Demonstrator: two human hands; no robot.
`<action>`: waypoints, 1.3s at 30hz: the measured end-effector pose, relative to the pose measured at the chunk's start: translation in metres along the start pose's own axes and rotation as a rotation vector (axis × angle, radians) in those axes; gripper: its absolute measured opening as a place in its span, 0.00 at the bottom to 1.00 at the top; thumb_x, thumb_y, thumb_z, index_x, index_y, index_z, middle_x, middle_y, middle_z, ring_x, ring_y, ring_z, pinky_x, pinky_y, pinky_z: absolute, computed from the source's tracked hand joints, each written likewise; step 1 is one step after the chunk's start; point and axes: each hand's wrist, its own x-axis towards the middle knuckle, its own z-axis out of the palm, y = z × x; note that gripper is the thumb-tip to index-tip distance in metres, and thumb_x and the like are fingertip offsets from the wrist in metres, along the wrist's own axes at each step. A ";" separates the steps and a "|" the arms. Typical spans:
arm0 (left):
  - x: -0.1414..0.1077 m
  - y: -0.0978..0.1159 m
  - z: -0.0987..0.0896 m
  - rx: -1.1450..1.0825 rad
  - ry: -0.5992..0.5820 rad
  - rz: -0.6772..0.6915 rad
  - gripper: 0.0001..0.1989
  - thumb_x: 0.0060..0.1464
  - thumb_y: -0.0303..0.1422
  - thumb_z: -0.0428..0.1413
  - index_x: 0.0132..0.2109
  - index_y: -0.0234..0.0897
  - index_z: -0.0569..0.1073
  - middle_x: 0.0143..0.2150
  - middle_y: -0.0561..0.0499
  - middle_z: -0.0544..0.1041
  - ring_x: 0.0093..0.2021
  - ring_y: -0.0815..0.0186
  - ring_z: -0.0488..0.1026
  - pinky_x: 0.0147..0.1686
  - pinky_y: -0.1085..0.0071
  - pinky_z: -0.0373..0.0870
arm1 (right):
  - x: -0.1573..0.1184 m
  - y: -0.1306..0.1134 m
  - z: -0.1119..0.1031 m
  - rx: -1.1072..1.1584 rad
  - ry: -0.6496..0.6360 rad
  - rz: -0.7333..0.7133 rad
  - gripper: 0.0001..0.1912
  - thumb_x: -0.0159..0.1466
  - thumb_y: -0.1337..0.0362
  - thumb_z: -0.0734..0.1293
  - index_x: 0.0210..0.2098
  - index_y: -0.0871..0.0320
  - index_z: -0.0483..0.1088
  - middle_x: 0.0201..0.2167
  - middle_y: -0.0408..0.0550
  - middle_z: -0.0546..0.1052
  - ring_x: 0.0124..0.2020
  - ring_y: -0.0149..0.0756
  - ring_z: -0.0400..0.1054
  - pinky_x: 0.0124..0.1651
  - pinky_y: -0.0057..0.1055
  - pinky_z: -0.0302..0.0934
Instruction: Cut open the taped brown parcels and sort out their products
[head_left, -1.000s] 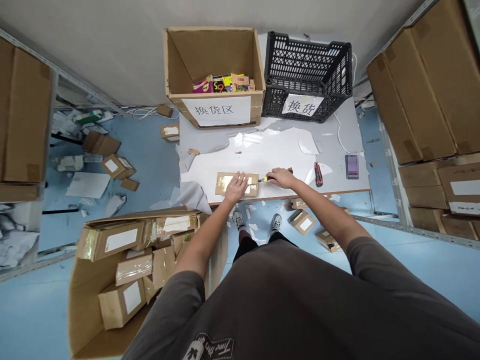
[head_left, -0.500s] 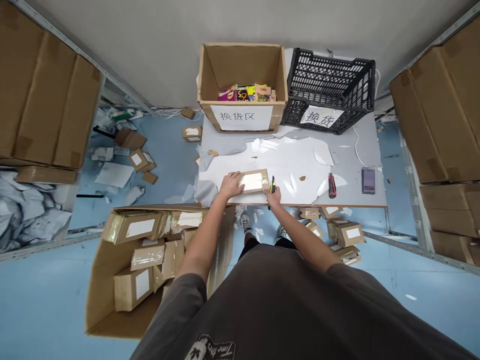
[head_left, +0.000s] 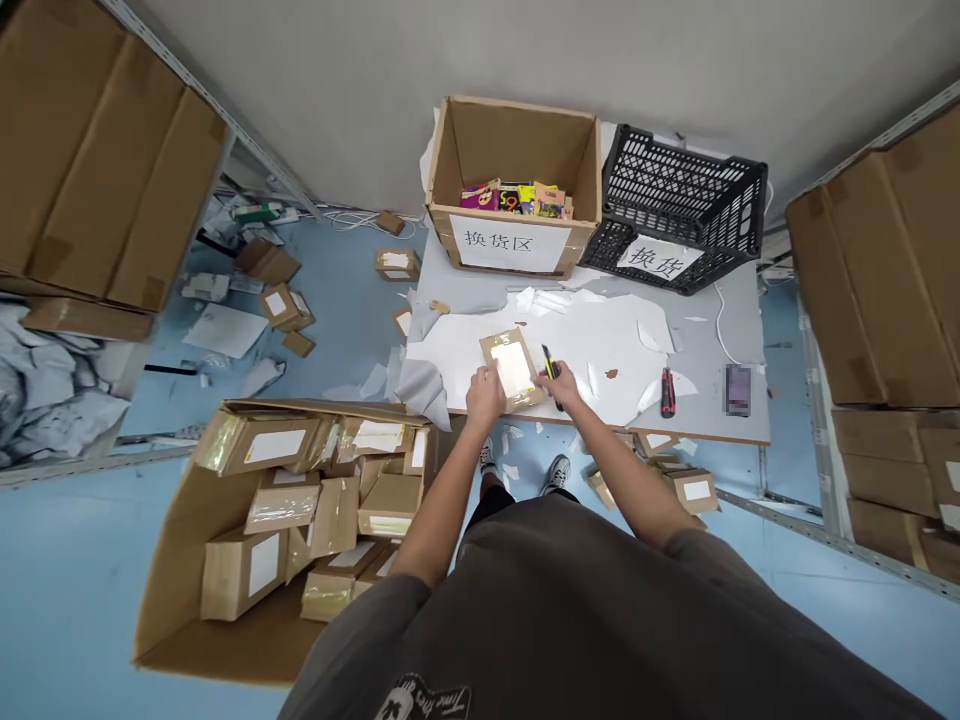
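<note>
A small brown cardboard box (head_left: 514,368) with a white label and clear tape is at the table's front edge, its long side now pointing away from me. My left hand (head_left: 486,392) grips its left side, fingers curled at the edge. At the box's right side is my right hand (head_left: 559,384), closed around a yellow and black utility knife (head_left: 552,372). Its tip points away from me, beside the box. Whether the fingertips of my right hand also touch the box is hard to see.
On the table (head_left: 480,305) stand a carton of colourful packets (head_left: 514,245) and a black plastic crate (head_left: 682,210). A red and black tool (head_left: 667,392), a phone (head_left: 737,388) and paper scraps lie to the right. A large carton (head_left: 172,560) of parcels stands at left.
The small box has turned from lying sideways to pointing away from me. My left hand has shifted to its near left side; my right hand still holds the knife.
</note>
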 end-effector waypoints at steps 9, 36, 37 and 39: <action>0.029 -0.005 -0.015 0.289 -0.149 0.522 0.29 0.60 0.26 0.60 0.68 0.46 0.74 0.69 0.38 0.73 0.71 0.41 0.65 0.61 0.47 0.66 | 0.020 -0.006 -0.006 0.156 -0.047 0.065 0.24 0.50 0.52 0.78 0.39 0.52 0.66 0.38 0.44 0.81 0.35 0.37 0.74 0.35 0.32 0.70; 0.027 0.058 -0.008 0.289 -0.198 0.317 0.28 0.53 0.35 0.72 0.60 0.38 0.78 0.67 0.35 0.73 0.69 0.42 0.66 0.67 0.48 0.64 | -0.058 0.032 -0.056 -0.252 -0.215 0.037 0.13 0.79 0.51 0.58 0.43 0.50 0.66 0.26 0.39 0.75 0.30 0.38 0.74 0.36 0.29 0.64; 0.023 0.056 -0.006 0.279 -0.171 0.337 0.28 0.54 0.34 0.71 0.61 0.39 0.78 0.71 0.35 0.70 0.72 0.41 0.64 0.67 0.48 0.65 | -0.056 0.031 -0.062 -0.351 -0.236 -0.002 0.14 0.79 0.50 0.58 0.43 0.50 0.68 0.28 0.41 0.77 0.33 0.40 0.75 0.37 0.29 0.64; 0.015 0.053 -0.002 0.256 -0.156 0.353 0.30 0.55 0.33 0.71 0.64 0.40 0.76 0.78 0.35 0.63 0.77 0.40 0.59 0.67 0.48 0.67 | -0.051 0.027 -0.071 -0.536 -0.264 -0.071 0.16 0.80 0.50 0.57 0.46 0.51 0.71 0.34 0.46 0.81 0.39 0.43 0.76 0.39 0.30 0.62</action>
